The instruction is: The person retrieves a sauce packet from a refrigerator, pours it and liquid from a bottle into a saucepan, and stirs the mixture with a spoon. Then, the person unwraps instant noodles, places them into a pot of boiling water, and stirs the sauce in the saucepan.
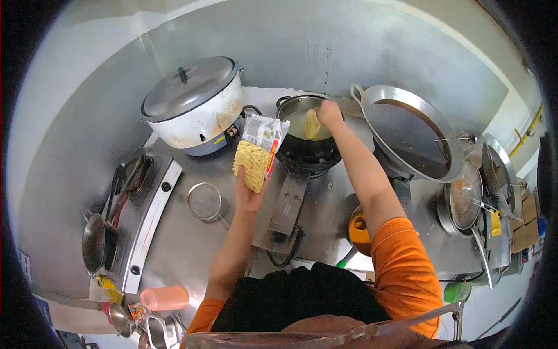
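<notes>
My left hand [250,195] is closed around a block of dried instant noodles [251,163] and its torn packet [273,129], just left of the black pot. The packet is white with red and yellow print. Over the black pot [308,150], my right hand [329,114] grips a second, yellowish noodle piece [312,124] by its upper right side. That piece hangs at the pale liquid [297,123]; whether its lower end touches the liquid I cannot tell. The pot stands on a small burner [288,203].
A large lidded rice cooker [203,116] stands back left, a wok of dark liquid [407,139] back right. A small strainer [204,201] lies on the steel counter. Left is a gas stove [152,224]; an orange-filled pan [359,232] sits near my right arm. Right are skimmers and pans [465,195].
</notes>
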Available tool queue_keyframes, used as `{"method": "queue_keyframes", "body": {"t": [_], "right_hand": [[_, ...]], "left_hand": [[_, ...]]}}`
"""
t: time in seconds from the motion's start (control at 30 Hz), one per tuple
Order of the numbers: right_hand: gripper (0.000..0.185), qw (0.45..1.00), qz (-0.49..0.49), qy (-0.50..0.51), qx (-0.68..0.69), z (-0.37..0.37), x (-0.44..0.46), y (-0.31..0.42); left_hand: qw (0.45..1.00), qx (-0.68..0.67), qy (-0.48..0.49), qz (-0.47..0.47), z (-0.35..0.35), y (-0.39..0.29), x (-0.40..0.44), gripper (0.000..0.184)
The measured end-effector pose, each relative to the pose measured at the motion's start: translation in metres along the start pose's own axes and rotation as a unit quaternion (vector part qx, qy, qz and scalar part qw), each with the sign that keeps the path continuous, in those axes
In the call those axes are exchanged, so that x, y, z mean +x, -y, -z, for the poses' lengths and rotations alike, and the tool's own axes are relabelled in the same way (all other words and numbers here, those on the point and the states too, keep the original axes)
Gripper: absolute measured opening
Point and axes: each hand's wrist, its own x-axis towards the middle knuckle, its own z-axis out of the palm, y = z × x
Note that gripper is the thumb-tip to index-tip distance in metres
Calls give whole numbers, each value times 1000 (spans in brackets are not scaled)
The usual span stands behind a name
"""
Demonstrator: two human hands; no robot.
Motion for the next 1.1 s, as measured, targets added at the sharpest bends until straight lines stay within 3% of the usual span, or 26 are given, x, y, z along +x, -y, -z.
{"method": "queue_keyframes", "body": {"t": [0.03,0.07,0.17,0.2,0.23,0.3,0.4,0.53,0.63,0.77,0.87,0.93,1.0,1.07,1.1], "right_hand": [[31,999,17,-2,-30,3,1,2],[32,995,56,-81,-36,6,3,3],[40,971,104,-193,101,57,-25,30],[44,982,28,-32,185,79,-41,40],[48,955,-49,129,263,93,-60,50],[51,843,-79,262,463,94,-97,65],[41,719,-66,269,637,99,-129,83],[21,639,-100,191,738,102,-117,75],[26,651,-55,222,724,109,-111,71],[27,568,-53,323,755,120,-119,79],[24,553,-43,293,779,110,-114,76],[22,588,-58,239,771,99,-101,69],[21,640,-38,169,749,100,-84,59],[25,842,-28,18,538,107,-65,47],[29,910,27,-73,407,106,-56,37]], "left_hand": [[1000,21,-15,-5,-11,-5,-1,44],[999,43,-30,-10,-19,-9,-1,44],[998,61,19,-24,-31,-15,11,45],[998,48,21,-32,-40,-14,15,44],[998,34,24,-40,-51,-12,18,44],[998,10,47,-30,-70,-6,25,43],[992,-21,126,18,-85,6,36,42],[994,-17,104,39,-97,10,38,43],[987,-45,150,37,-114,11,31,44],[978,-61,185,74,-113,8,32,45],[984,-30,157,77,-121,-2,25,45],[994,-3,85,72,-121,-9,19,44],[993,-24,95,61,-112,-14,14,45],[995,-35,91,36,-105,-22,5,45],[996,-35,81,17,-103,-27,-2,45]]}}
